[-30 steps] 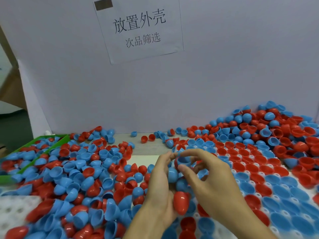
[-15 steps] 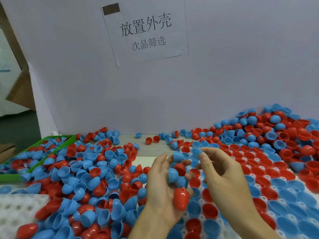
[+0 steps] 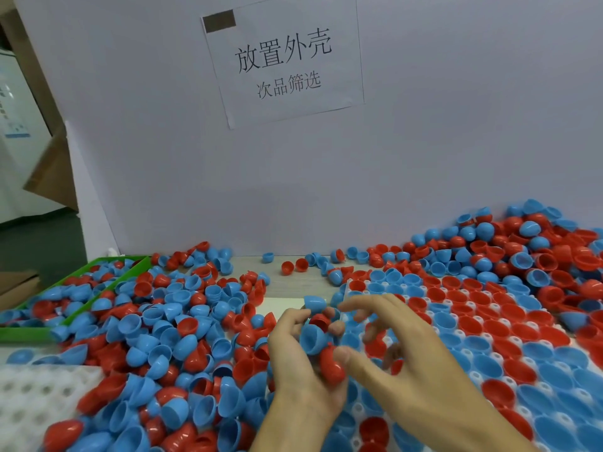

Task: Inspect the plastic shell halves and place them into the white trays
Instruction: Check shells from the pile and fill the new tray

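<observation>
Fingers (image 3: 295, 324) of the left hand (image 3: 300, 370) are curling round a small clutch of shell halves: a blue shell half (image 3: 311, 339) with its hollow facing the camera, a red shell half (image 3: 331, 363) lying low in the palm, and a smaller red piece (image 3: 321, 321) sitting between the fingertips. Another blue shell half (image 3: 314, 303) is perching at the very top of the clutch, against the fingertips.

Starting at the far left, a green tray (image 3: 49, 332) is lying at the table edge, holding loose red and blue halves. Just in front of it, at the bottom left corner, a white tray (image 3: 29, 396) with round holes is lying with its visible sockets bare. Between these and the hands, a loose pile of shells (image 3: 156, 337) is spreading across the table.

To the right of the held clutch, the right hand (image 3: 408, 363) is hovering with its fingers loosely spread and blurred, gripping nothing; its thumb is lying beside the red half. Beneath and beyond it, a second white tray (image 3: 497, 357) is carrying rows of red and blue halves seated hollow side up. Farther right, a heaped mound of shells (image 3: 522, 249) is rising against the pale wall, where a paper sign (image 3: 284, 60) is hanging.
</observation>
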